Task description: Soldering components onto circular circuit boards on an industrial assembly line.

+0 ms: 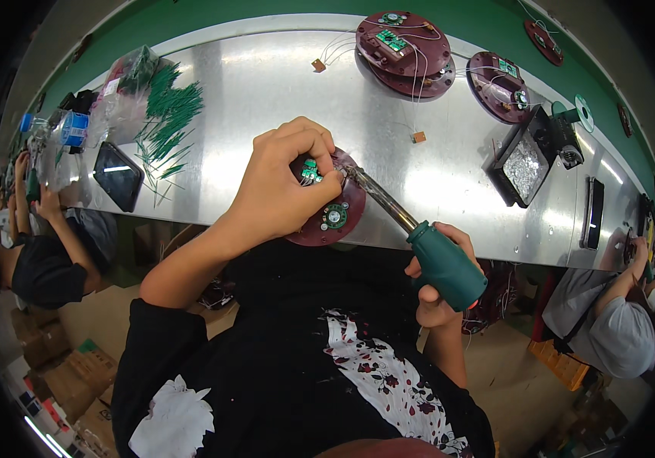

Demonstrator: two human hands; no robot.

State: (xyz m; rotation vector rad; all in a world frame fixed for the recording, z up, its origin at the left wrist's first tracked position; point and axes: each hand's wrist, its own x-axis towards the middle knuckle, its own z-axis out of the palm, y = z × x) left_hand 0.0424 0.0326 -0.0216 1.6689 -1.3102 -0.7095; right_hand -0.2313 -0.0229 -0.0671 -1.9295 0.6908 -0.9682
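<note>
My right hand (433, 309) grips a soldering iron (448, 266) by its dark green handle. The iron's long metal barrel slants up and left, its tip at the upper part of a round maroon disc (353, 202). Bent over that disc, my left hand (281, 179) has thumb and forefinger pinched together close to the tip. What the pinch holds, if anything, is too small to make out. A small green circuit board (310, 171) shows under the left fingers. A round green part (335, 216) sits lower on the disc. My left hand hides the disc's left side.
Maroon discs with wires lie stacked (404, 57) at the back, another pair (499, 88) further right. Green strips (171, 114) and a phone (118, 177) lie left. A black tray (524, 164), a solder spool (574, 114) and another phone (592, 214) are right. People work at both sides.
</note>
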